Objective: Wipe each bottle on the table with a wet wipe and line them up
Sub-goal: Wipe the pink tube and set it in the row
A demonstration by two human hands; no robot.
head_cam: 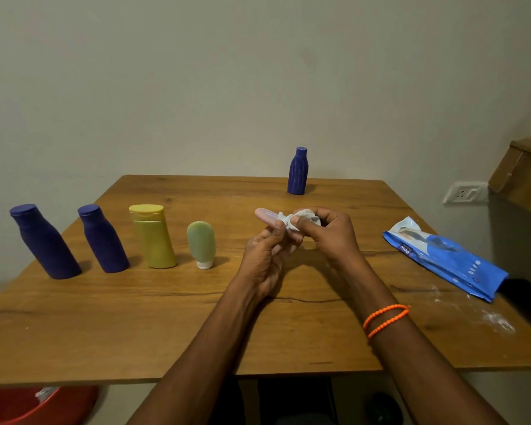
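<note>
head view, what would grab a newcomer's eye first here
Likely the two hands mid-table: the left hand holds a pink bottle while the right hand rubs it with a wet wipe. Next, the row of four bottles at left, starting with a large blue bottle.

- A plain, pale off-white wall (258,72) fills the upper half of the view, unmarked and evenly, dimly lit.
- A wooden worktop (196,326) with visible grain and a dark crack line running across it sits against that wall.
- At 3 o'clock, a white socket plate (465,192) with a switch is mounted on the wall.
- Just right of the plate, a brown wooden cabinet (521,176) juts in at the frame edge.
- At 7 o'clock, below the worktop edge, a red basin (28,406) rests low down, partly hidden.
- At 4 o'clock, white powdery smudges (497,322) mark the wood.
</note>
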